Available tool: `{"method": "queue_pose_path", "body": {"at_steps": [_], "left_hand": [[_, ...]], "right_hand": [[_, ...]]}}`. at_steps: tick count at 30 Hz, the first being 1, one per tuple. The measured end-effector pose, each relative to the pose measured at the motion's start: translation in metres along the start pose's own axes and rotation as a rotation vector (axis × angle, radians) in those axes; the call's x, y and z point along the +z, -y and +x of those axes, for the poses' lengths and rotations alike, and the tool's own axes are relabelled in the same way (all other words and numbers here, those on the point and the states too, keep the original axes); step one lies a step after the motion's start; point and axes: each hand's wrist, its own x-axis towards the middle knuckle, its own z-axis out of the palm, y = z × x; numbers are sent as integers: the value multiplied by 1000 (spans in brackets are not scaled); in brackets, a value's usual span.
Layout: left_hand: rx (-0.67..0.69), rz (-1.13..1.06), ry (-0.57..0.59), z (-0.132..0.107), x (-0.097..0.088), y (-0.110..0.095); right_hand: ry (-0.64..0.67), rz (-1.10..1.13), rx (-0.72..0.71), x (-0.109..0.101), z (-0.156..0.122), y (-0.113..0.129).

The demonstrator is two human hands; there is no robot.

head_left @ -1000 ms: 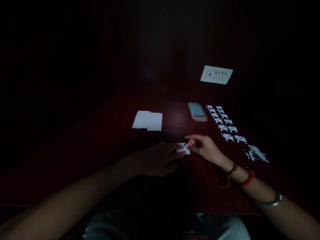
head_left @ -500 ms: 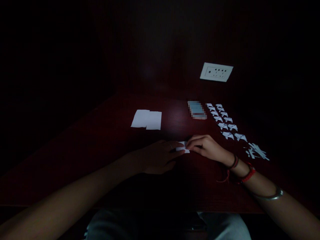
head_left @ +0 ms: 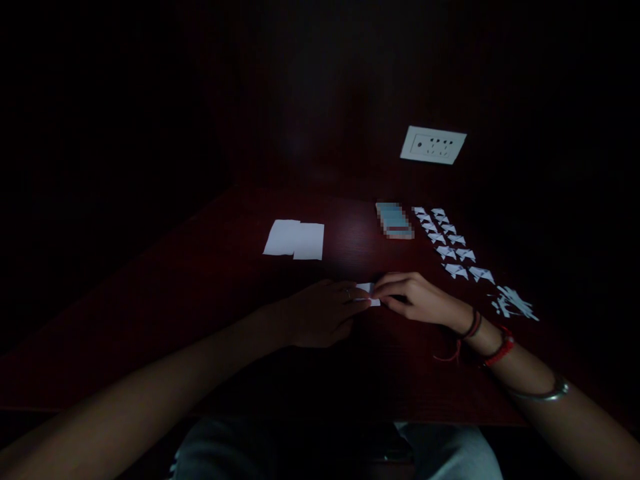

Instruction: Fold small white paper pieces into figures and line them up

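Note:
A small white paper piece (head_left: 367, 291) lies on the dark red table (head_left: 210, 293), pinched between both hands. My left hand (head_left: 320, 315) rests on the table with its fingers curled onto the paper's left edge. My right hand (head_left: 415, 299) comes in from the right, fingers pressed together on the paper's right side and covering part of it. Red thread bands and a metal bangle sit on my right wrist.
Two white paper sheets (head_left: 295, 240) overlap at the table's middle. A small blurred bluish block (head_left: 395, 221) lies further right. Beside it are two rows of several folded paper pieces (head_left: 453, 243), then a heap of paper scraps (head_left: 514, 303). A white wall socket (head_left: 433, 145) is behind.
My right forefinger, stretched out over the paper a second ago, has curled down, and the hand has closed onto the paper. My left hand has barely moved.

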Motion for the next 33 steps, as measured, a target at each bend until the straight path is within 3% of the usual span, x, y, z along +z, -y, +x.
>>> {"method": "queue_pose_path", "body": {"at_steps": [9, 17, 25, 33], "left_hand": [[2, 5, -26, -1, 2, 1], [-14, 3, -18, 0, 3, 1], [2, -1, -29, 0, 4, 2], [-1, 3, -16, 1, 4, 3]], "right_hand": [[10, -173, -2, 6, -2, 1], [46, -253, 12, -3, -4, 1], [-73, -267, 51, -4, -6, 2], [92, -302, 13, -2, -4, 4]]}}
